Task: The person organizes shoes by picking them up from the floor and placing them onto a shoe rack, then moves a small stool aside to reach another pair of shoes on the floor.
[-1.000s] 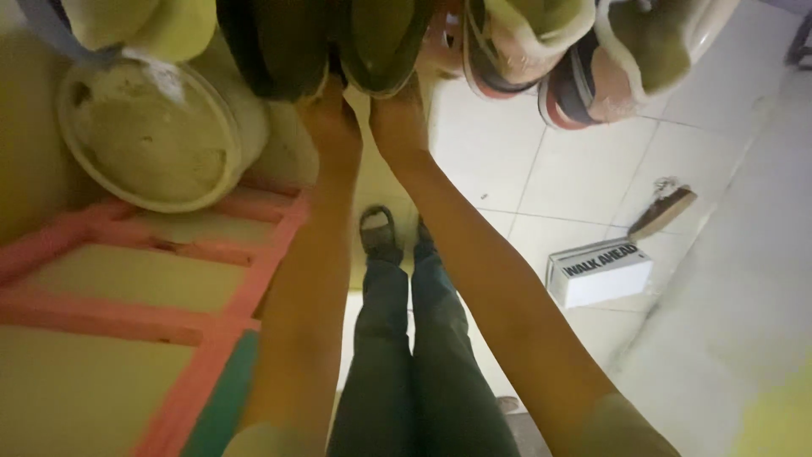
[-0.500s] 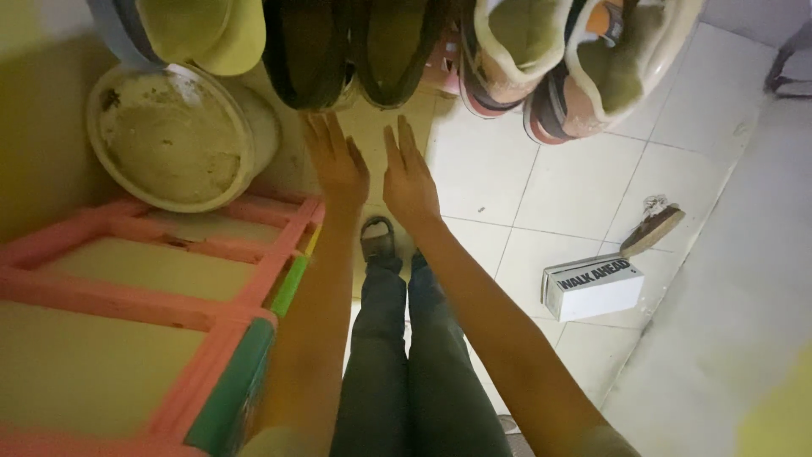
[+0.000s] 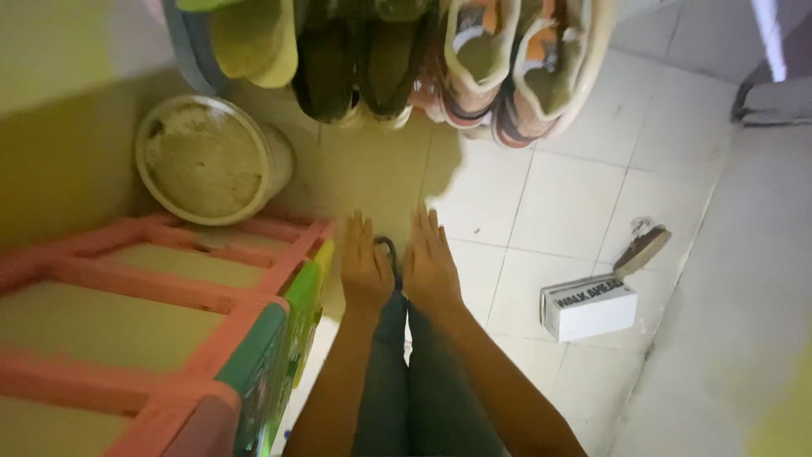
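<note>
Both hands are out flat with nothing in them: the left hand [image 3: 365,269] and right hand [image 3: 430,264] sit side by side, palms down, fingers straight and nearly together, fingertips aimed up the frame toward the row of shoes. They hover over the person's own legs in dark trousers [image 3: 414,389], with a dark sandal [image 3: 387,250] peeking out between the 2 hands.

Taking the hands as the landmark: straight ahead of them, well apart, is the shoe row. A pair of dark shoes [image 3: 355,63] sits dead ahead, openings facing the camera, long axes running up and down the frame, with the near ends rounded like heels, though I can't be sure. Just right of those is a pair of white-and-orange sneakers [image 3: 516,68] lined up the same way, tilted slightly to the right. Left of the dark pair is 1 yellowish-green shoe [image 3: 245,42], only partly in frame.

Ahead and left of the hands is a round pale bucket [image 3: 207,161] with crusty light stuff inside, standing in the corner against the wall. Directly left of the hands, close by, is a pink plastic rack [image 3: 152,288] with a green panel [image 3: 283,338] on the near side.

Right of the hands, well apart, a small white rectangular box [image 3: 589,306] with dark lettering on its side lies on the pale tiled floor [image 3: 575,195], and a single tan sandal [image 3: 643,245] sits just beyond it.
</note>
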